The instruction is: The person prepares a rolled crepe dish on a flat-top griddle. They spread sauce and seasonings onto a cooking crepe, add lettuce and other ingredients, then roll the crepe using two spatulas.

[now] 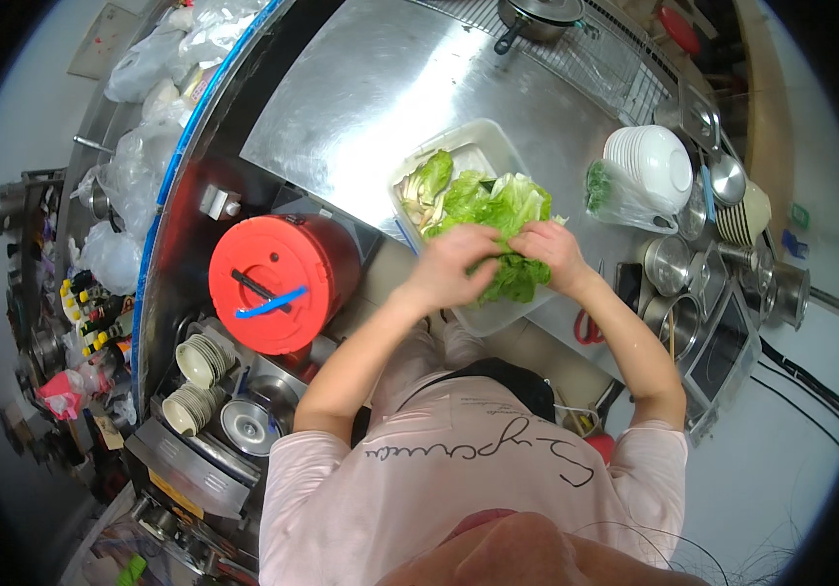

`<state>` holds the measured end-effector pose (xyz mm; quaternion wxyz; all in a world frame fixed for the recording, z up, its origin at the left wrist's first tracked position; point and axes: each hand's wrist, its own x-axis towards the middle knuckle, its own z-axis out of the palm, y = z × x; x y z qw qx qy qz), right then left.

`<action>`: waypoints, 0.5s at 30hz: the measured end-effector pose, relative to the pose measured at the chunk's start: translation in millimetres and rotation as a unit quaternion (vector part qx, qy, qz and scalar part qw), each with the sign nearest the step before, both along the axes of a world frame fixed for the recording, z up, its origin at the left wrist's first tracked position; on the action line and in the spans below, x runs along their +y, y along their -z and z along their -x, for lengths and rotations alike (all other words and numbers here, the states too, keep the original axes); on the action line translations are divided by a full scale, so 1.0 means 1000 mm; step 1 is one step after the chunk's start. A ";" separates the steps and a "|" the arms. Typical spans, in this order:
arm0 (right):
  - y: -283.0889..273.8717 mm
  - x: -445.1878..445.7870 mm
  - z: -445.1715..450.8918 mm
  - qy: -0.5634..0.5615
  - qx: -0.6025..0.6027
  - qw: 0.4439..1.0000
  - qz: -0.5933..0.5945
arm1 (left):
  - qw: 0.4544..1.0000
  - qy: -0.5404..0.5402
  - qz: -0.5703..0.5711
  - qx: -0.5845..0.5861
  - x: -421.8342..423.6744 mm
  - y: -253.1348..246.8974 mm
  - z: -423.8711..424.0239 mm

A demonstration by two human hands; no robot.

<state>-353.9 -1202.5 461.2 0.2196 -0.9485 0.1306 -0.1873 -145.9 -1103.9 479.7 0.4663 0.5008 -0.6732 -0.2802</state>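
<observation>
Over a translucent plastic tub (515,146), both my hands are at a bunch of green lettuce leaves (503,209). My right hand (552,253) has its fingers curled on the leaves at the tub's right side. Motion blurs my left hand (456,267), which is beside the lettuce with thumb and fingers apart; whether it grips a leaf is unclear. Inside the tub, at its left, lie pale cut stem ends (419,194) and a smaller lettuce piece (434,173). The tub's near end juts past the edge of a stainless steel worktable (361,110).
A red lidded bucket (273,286) stands left of my left arm. To the right are stacked white bowls (653,165), a plastic bag of greens (620,194), red-handled scissors (588,327) and metal pots (667,264). A lidded pan (544,18) sits at the far edge.
</observation>
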 end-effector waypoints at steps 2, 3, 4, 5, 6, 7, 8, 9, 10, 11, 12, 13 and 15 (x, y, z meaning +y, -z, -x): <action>0.000 0.004 0.005 -0.024 0.012 0.999 0.028 | 0.979 -0.117 -0.154 0.058 -0.010 0.014 -0.028; -0.001 0.005 0.005 -0.026 0.015 0.999 0.032 | 0.969 -0.143 -0.194 0.046 -0.024 0.019 -0.040; -0.002 0.007 0.006 -0.028 0.019 0.999 0.035 | 0.956 -0.170 -0.235 0.033 -0.040 0.025 -0.048; -0.002 0.008 0.006 -0.031 0.022 0.999 0.039 | 0.964 -0.130 -0.229 -0.041 -0.052 0.036 -0.049; -0.003 0.008 0.005 -0.036 0.025 0.998 0.044 | 0.964 -0.092 -0.222 -0.113 -0.062 0.053 -0.046; -0.005 0.008 0.005 -0.040 0.030 0.998 0.049 | 0.958 -0.050 -0.213 -0.185 -0.074 0.069 -0.041; -0.006 0.009 0.005 -0.044 0.035 0.997 0.054 | 0.950 -0.016 -0.225 -0.216 -0.086 0.083 -0.036; -0.007 0.010 0.006 -0.046 0.037 0.996 0.060 | 0.940 0.020 -0.236 -0.246 -0.099 0.097 -0.030; -0.007 0.011 0.008 -0.047 0.038 0.996 0.066 | 0.927 0.055 -0.246 -0.276 -0.109 0.106 -0.025; -0.008 0.012 0.009 -0.049 0.039 0.995 0.072 | 0.920 0.065 -0.266 -0.282 -0.117 0.108 -0.022; -0.010 0.012 0.011 -0.046 0.041 0.995 0.074 | 0.912 0.074 -0.285 -0.287 -0.124 0.111 -0.020; -0.012 0.013 0.013 -0.045 0.043 0.995 0.077 | 0.903 0.081 -0.305 -0.292 -0.126 0.114 -0.018; -0.014 0.014 0.018 -0.037 0.048 0.995 0.075 | 0.858 0.112 -0.377 -0.332 -0.134 0.089 -0.018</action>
